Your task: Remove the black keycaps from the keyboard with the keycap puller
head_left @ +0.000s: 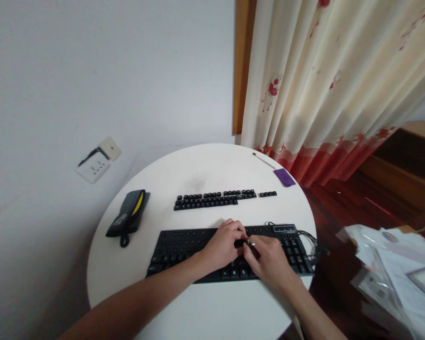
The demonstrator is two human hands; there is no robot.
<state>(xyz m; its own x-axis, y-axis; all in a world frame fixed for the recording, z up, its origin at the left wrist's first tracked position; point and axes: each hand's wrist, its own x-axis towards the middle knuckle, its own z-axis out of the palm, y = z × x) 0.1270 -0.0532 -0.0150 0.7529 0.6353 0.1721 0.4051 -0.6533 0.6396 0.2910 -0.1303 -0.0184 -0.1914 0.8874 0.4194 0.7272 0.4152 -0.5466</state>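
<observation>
A black keyboard (pixel 189 245) lies across the white round table, its upper rows showing bare key sockets and its lower row and number pad still capped. My left hand (pixel 228 243) rests over the middle of the keyboard with its fingers curled and drawn together. Close beside it, my right hand (pixel 269 259) pinches a small dark thing with a shiny tip, too small to name. The fingertips of both hands nearly meet there, hiding the keys beneath. Beyond the keyboard, loose black keycaps (pixel 205 202) are laid out in rows.
A dark pouch with a yellow stripe (pixel 129 215) lies on the table's left side. A purple cloth (pixel 284 177) and a thin brush (pixel 264 160) lie at the far right edge. The keyboard's cable (pixel 311 243) bunches at right. Plastic bags (pixel 393 269) are beyond the table.
</observation>
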